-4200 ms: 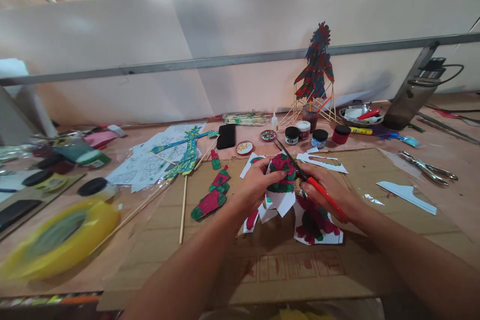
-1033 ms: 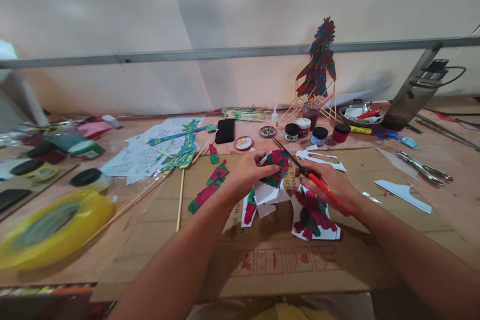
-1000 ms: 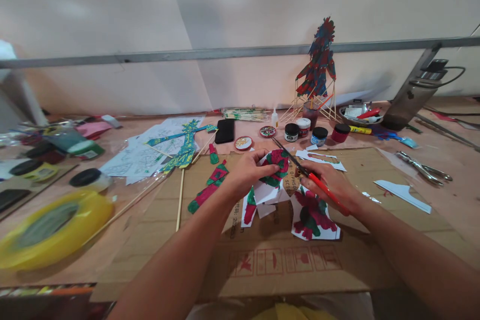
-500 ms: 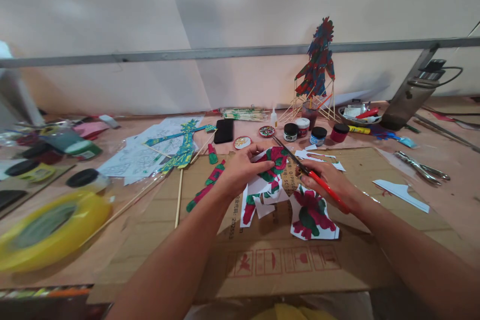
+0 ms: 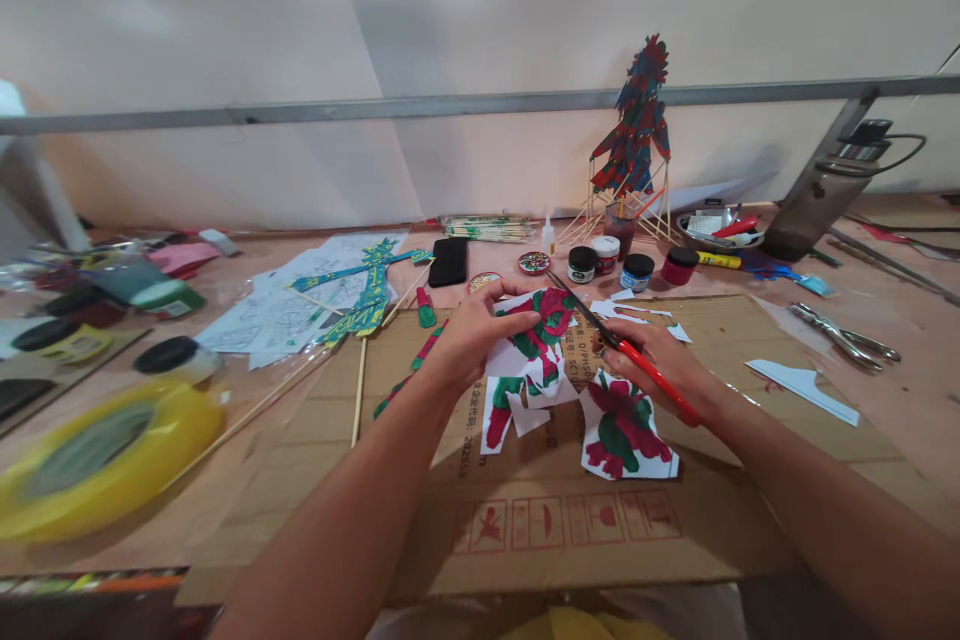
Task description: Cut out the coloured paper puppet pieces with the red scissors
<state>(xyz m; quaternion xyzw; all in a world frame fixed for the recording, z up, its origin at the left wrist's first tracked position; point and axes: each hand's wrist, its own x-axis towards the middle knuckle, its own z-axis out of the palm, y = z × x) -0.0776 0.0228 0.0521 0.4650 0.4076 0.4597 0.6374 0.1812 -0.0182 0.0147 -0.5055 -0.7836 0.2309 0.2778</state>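
My left hand (image 5: 471, 332) pinches a painted paper piece (image 5: 553, 312), magenta and green with white margins, thumb on top. My right hand (image 5: 660, 360) is closed around the red handles of a pair of scissors (image 5: 651, 380). The dark blades point up and left, close along the right edge of that paper; whether they touch it I cannot tell. Below the hands, another painted paper cutout (image 5: 628, 428) lies on the cardboard sheet (image 5: 570, 560). A smaller painted strip (image 5: 496, 420) rests to its left, partly overlapped by white paper.
Paint jars (image 5: 637, 272) and a sequin dish (image 5: 534, 263) stand beyond the cardboard. Left are a blue-green painted figure (image 5: 369, 295) on sticks, a black phone (image 5: 448, 262) and a yellow tape roll (image 5: 112, 460). Pliers (image 5: 844, 335) and a bottle (image 5: 825, 190) are right.
My left hand has shifted slightly left and turned the held paper, which shows more of its left side. My right hand and the scissors stay nearly in place.
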